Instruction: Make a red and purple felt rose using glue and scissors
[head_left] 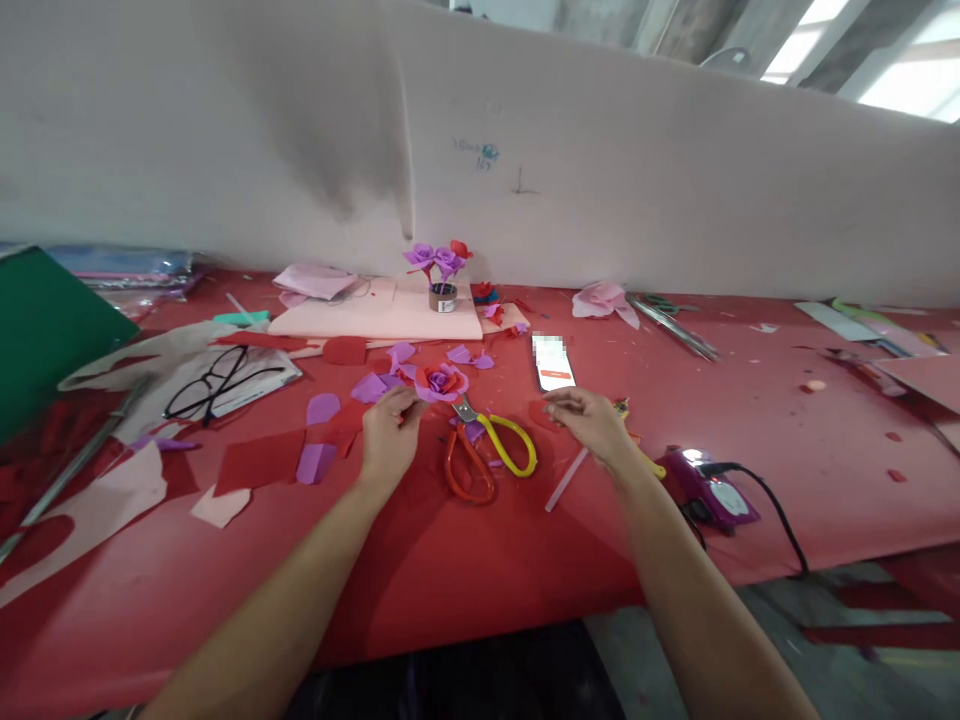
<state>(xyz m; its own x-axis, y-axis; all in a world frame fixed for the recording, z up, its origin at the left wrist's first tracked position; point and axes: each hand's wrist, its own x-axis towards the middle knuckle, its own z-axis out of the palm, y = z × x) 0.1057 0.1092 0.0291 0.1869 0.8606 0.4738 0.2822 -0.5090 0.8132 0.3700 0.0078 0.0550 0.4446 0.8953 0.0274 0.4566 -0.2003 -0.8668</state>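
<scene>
My left hand (390,430) is closed in a pinch at the base of a purple and red paper flower (442,381). Just right of the flower, scissors (491,447) with one red and one yellow handle lie on the table. My right hand (589,420) is beside the lower end of a lit phone (553,364), its fingers bent together; whether they hold anything is too small to tell. Under that hand lies a translucent stick (566,480). Purple petals (316,462) and red paper pieces (261,462) are scattered left of my left hand.
Finished flowers stand in a small pot (442,298) at the back, beside pink sheets (367,312). Black glasses (217,385) lie at the left. A purple device (709,488) with a black cable sits right of my right forearm. A white partition (600,180) rises behind the red table (465,580).
</scene>
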